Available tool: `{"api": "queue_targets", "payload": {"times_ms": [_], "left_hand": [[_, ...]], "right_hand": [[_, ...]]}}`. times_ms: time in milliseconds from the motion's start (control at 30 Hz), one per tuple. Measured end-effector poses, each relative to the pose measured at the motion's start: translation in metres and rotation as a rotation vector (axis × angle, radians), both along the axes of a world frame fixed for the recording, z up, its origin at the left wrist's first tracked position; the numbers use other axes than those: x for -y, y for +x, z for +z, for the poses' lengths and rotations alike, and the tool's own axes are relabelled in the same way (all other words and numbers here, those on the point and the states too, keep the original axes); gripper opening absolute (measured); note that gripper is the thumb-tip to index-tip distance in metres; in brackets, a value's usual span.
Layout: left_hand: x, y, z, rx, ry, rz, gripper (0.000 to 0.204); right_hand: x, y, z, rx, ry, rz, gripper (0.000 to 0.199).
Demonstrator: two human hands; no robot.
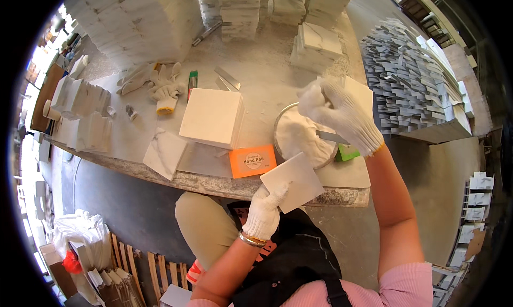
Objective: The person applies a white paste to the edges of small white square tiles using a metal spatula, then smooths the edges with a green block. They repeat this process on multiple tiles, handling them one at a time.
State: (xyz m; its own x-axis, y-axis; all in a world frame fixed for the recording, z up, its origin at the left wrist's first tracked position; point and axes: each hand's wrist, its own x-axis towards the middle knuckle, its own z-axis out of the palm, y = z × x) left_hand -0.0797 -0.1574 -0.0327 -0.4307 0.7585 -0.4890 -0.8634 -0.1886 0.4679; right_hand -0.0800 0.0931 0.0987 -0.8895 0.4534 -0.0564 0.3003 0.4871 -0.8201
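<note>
Left grip: the gloved left hand pinches a square white tile by its lower corner, holding it tilted at the worktop's near edge.
Right grip: the gloved right hand is closed around a thin metal blade, its end pointing down-left from the fist.
Below the right grip: a round bowl of white paste; the tile sits just beneath it.
Left of the left grip: an orange pad, then a thick white block.
Further left: spare gloves lying on the dusty top.
</note>
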Motion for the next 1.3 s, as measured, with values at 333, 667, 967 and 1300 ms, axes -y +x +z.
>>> {"api": "queue_targets", "payload": {"times_ms": [333, 667, 967, 1300], "left_hand": [[-0.005, 0.002, 0.006, 0.014, 0.045, 0.058, 0.043], [-0.003, 0.001, 0.007, 0.048, 0.071, 0.069, 0.047], [-0.004, 0.002, 0.006, 0.054, 0.042, 0.078, 0.046], [-0.003, 0.002, 0.001, 0.058, 0.019, 0.062, 0.051]], "right_hand": [[0.025, 0.104, -0.001, 0.043, 0.096, 0.02, 0.042], [0.024, 0.103, -0.011, 0.085, 0.252, 0.071, 0.042], [0.024, 0.101, -0.01, 0.135, 0.226, 0.052, 0.039], [0.026, 0.1, -0.007, 0.185, 0.247, 0.059, 0.041]]}}
